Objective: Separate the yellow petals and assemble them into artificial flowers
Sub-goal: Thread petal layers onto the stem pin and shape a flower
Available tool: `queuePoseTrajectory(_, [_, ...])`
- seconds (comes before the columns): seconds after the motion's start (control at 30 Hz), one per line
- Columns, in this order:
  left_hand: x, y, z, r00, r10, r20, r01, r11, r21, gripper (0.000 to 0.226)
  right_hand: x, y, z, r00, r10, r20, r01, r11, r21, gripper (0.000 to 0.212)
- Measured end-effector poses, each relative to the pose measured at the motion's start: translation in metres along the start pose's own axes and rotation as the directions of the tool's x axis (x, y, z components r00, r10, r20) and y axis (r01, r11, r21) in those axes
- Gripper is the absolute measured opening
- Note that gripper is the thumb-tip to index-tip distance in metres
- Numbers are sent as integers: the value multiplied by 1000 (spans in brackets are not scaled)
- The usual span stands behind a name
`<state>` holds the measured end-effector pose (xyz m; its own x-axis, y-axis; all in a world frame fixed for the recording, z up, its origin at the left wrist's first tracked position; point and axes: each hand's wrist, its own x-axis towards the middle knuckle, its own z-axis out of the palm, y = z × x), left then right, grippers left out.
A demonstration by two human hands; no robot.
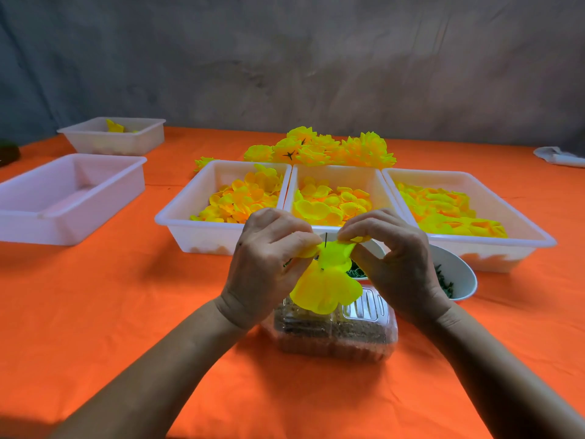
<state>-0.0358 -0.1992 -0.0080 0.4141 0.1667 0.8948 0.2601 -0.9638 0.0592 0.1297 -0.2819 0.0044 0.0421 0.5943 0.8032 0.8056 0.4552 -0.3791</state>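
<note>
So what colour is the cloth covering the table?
Orange: the cloth is plain, with no pattern, seen in the head view.

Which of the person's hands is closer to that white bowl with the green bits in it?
Right. The right hand is directly beside the white bowl, overlapping its near rim in view. The left hand is across the half-built flower, farther away.

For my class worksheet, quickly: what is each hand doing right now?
Left hand: closed, pinching the yellow petal layer on its thin stem.
Right hand: closed, pinching a smaller petal at the top.
</note>
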Motion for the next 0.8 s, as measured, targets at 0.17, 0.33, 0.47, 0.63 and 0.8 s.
queuePoseTrajectory(0.17, [-3, 2, -2, 1000, 25, 19, -25, 1000, -6, 14, -2, 2, -1, 998, -42, 46, 45, 997, -57, 20])
queuePoseTrajectory(0.33, [-4, 3, -2, 996, 85, 24, -86, 996, 34, 11, -8, 1, -5, 984, -157, 84, 172, 963, -207, 25])
queuePoseTrajectory(0.47, [-6, 2, -1, 997, 65, 35, -66, 997, 28, 6, -12, 3, -6, 966, -232, 112, 254, 935, -249, 16])
queuePoseTrajectory(0.63, [-10, -4, 2, 997, -56, 57, 53, 997, 47, 26, -13, 8, -6, 979, -176, 99, 193, 957, -215, 13])
queuePoseTrajectory(0.8, [-10, -6, 2, 998, -51, 39, 49, 998, 38, 18, -14, 6, -4, 981, -162, 106, 183, 954, -238, 10])
